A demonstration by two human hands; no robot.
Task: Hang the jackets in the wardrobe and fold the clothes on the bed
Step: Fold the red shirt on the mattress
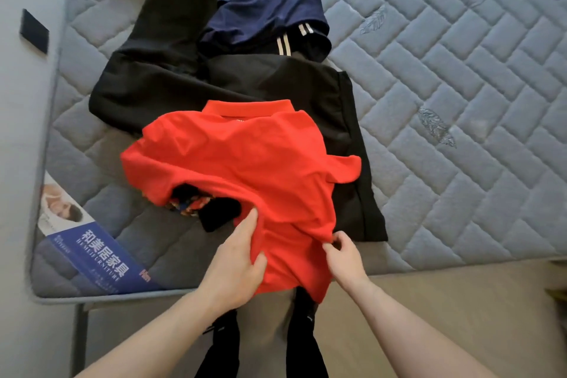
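A red polo shirt lies crumpled on the grey quilted mattress, collar away from me, its lower part hanging over the near edge. My left hand grips the shirt's lower middle, thumb on top of the fabric. My right hand pinches the hem at the shirt's right side. Black trousers lie spread beneath and beyond the shirt. Navy shorts with white stripes sit further back. A small dark patterned garment pokes out from under the shirt's left side.
A blue printed label covers the mattress's near left corner. The wall runs along the left with a black patch on it. Bare floor shows to the right below the bed edge. My legs in dark trousers stand against the bed.
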